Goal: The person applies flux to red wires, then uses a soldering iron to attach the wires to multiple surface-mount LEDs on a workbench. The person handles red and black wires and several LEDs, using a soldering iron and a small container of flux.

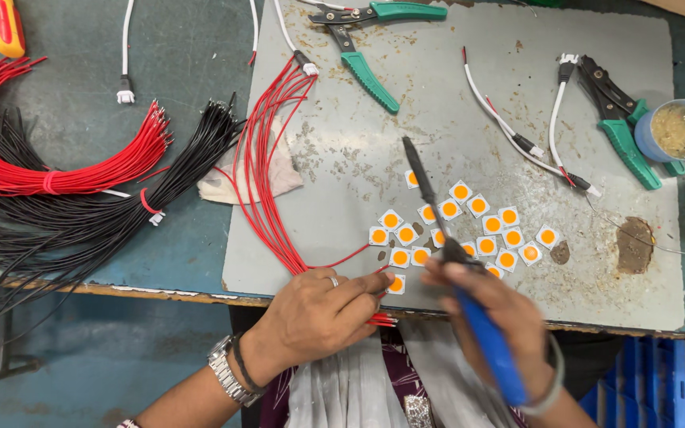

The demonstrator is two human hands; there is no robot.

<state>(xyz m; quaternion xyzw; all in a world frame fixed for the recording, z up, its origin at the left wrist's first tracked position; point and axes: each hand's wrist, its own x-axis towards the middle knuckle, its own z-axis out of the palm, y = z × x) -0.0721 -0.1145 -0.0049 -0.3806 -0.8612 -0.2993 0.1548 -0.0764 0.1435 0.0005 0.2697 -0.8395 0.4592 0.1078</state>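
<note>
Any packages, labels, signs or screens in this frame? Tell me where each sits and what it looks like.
No packages, labels, signs or screens show.
Nearest thing to a container: a small round blue cup, open-topped, with yellowish paste, at the right edge of the grey mat, beside green-handled pliers.

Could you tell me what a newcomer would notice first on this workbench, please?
Probably the cluster of small white square chips with orange centres on the grey mat, just ahead of both hands. The right hand holds a blue-handled soldering iron slanting over them, while the left hand pinches thin red wires. Big bundles of red and black wires fan across the bench's left.
</note>
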